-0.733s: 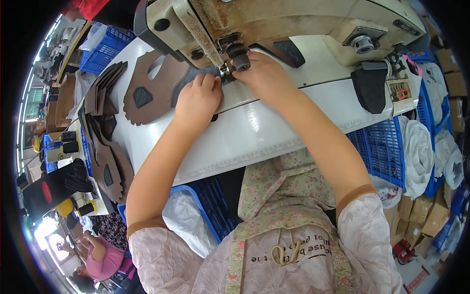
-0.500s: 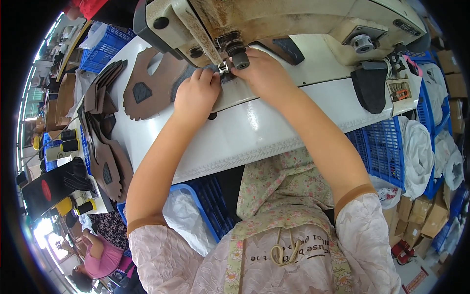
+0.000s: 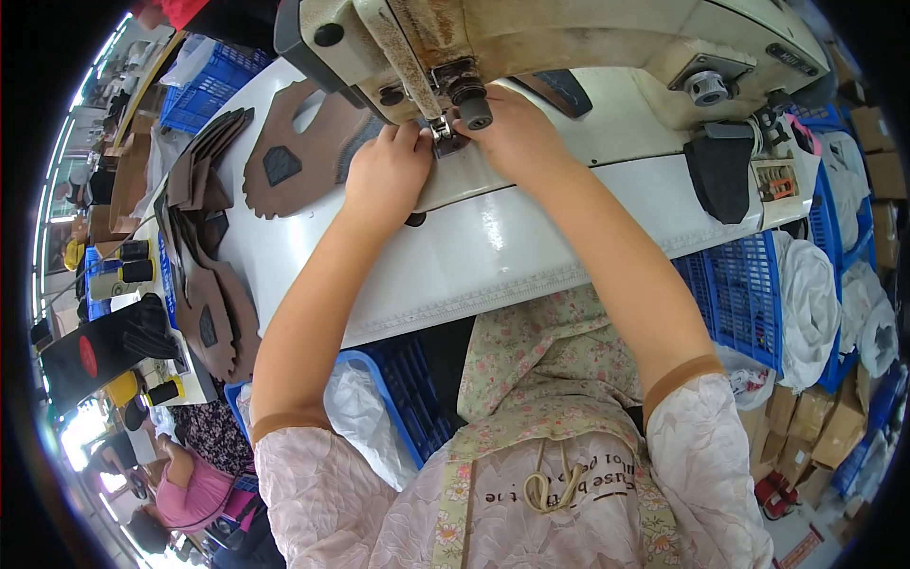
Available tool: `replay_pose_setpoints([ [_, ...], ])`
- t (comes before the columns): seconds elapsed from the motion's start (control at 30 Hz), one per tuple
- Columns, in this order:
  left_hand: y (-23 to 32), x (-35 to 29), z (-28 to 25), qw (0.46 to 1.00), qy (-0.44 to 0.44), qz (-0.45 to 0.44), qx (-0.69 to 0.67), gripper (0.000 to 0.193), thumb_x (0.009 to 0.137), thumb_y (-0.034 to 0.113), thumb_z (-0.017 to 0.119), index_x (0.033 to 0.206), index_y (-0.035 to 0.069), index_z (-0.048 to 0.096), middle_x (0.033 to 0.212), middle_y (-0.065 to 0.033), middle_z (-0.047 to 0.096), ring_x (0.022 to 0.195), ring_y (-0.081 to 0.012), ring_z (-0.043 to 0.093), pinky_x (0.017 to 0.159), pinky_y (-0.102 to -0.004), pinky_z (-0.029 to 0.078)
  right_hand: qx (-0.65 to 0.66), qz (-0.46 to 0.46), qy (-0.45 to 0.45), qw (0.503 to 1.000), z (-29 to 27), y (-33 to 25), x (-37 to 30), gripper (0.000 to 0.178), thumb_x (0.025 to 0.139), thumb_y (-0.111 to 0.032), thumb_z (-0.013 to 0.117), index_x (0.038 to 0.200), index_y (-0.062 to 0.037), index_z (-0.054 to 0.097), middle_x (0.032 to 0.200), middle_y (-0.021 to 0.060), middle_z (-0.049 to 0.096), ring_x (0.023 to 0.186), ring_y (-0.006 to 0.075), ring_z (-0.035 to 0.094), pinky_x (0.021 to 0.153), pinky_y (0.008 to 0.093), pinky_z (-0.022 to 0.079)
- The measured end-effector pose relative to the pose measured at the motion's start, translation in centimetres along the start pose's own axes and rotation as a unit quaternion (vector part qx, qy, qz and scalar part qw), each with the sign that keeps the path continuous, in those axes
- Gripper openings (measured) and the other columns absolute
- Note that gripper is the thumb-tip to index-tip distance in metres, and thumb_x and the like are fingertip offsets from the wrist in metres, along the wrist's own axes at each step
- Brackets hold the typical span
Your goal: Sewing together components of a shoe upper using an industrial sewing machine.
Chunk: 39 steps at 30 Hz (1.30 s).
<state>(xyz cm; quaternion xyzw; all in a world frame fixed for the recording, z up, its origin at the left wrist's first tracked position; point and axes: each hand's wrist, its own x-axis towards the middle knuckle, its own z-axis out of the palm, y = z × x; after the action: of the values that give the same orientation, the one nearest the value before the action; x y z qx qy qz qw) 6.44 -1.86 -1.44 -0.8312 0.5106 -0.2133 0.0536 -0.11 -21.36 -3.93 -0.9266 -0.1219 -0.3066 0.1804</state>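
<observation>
The brown piece (image 3: 322, 161) lies flat on the tabletop (image 3: 436, 270), toward its back left, with a hole near its far edge and a dark patch (image 3: 282, 166) on its face; its right end runs under the left hand (image 3: 389, 171). That hand rests with its fingers bent, just left of the presser foot (image 3: 444, 135); whether it pinches the piece, I cannot tell. The right hand (image 3: 519, 137) sits on the other side of the foot, fingers bent, fingertips partly hidden by a black knob (image 3: 476, 114); I cannot tell whether it grips anything. The sewing machine (image 3: 550, 43) spans the back of the tabletop, and a dark piece (image 3: 559, 93) shows beyond the right hand. Along the left edge lie more brown pieces (image 3: 227, 303), overlapping. Near the right end are a black piece (image 3: 718, 175) and a small tray (image 3: 777, 180). Below the front edge stand a blue crate (image 3: 735, 289) at right and a blue bin (image 3: 417, 379) at left, a white bag (image 3: 365, 422) inside it
</observation>
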Motion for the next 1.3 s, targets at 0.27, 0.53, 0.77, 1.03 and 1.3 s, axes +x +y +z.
replay_pose_setpoints([
  [0.27,0.3,0.0,0.1,0.999,0.032,0.001,-0.009,0.018,0.086,0.013,0.064,0.102,0.008,0.068,0.095,-0.0036,0.06,0.089,-0.0213,0.063,0.063,-0.0348,0.055,0.011,0.041,-0.011,0.999,0.3,-0.1,-0.3,0.016,0.077,-0.01,0.064,0.087,-0.0102,0.077,0.112,0.0021,0.07,0.123,0.0189,0.054,0.102,0.0313,0.046],
  [0.53,0.3,0.1,0.1,0.999,0.04,0.005,-0.001,0.015,0.086,0.013,0.064,0.098,0.006,0.068,0.095,-0.003,0.061,0.089,-0.0205,0.063,0.065,-0.0341,0.056,-0.015,-0.002,0.001,1.0,0.7,0.8,-0.3,0.018,0.088,-0.019,0.067,0.104,-0.0135,0.073,0.1,0.0073,0.069,0.099,0.0285,0.063,0.078,0.0399,0.053],
  [0.77,0.2,-0.1,0.4,0.998,0.064,0.003,-0.013,0.009,0.087,0.014,0.064,0.089,0.006,0.069,0.094,-0.0036,0.062,0.085,-0.0208,0.063,0.064,-0.0341,0.055,-0.026,0.049,-0.033,0.998,0.6,-0.2,-0.3,0.013,0.076,-0.008,0.064,0.079,-0.0104,0.076,0.101,0.0013,0.07,0.12,0.0203,0.056,0.1,0.0318,0.047],
  [1.03,0.2,0.1,0.2,0.998,0.052,0.009,-0.023,0.01,0.087,0.014,0.063,0.087,0.005,0.068,0.09,-0.0039,0.059,0.088,-0.021,0.061,0.066,-0.0336,0.054,0.014,0.053,-0.015,0.998,-0.3,-0.2,-0.2,0.019,0.076,-0.009,0.064,0.093,-0.014,0.07,0.098,0.0033,0.068,0.106,0.025,0.06,0.087,0.0371,0.052],
  [1.3,0.3,0.0,1.0,0.994,0.105,0.003,-0.035,0.014,0.086,0.014,0.063,0.074,0.008,0.065,0.08,-0.0029,0.056,0.079,-0.0198,0.06,0.061,-0.0332,0.053,0.049,0.091,0.003,0.995,0.2,0.1,-0.5,0.01,0.088,-0.016,0.066,0.094,-0.0089,0.07,0.095,0.0105,0.067,0.093,0.0327,0.063,0.076,0.043,0.051],
])
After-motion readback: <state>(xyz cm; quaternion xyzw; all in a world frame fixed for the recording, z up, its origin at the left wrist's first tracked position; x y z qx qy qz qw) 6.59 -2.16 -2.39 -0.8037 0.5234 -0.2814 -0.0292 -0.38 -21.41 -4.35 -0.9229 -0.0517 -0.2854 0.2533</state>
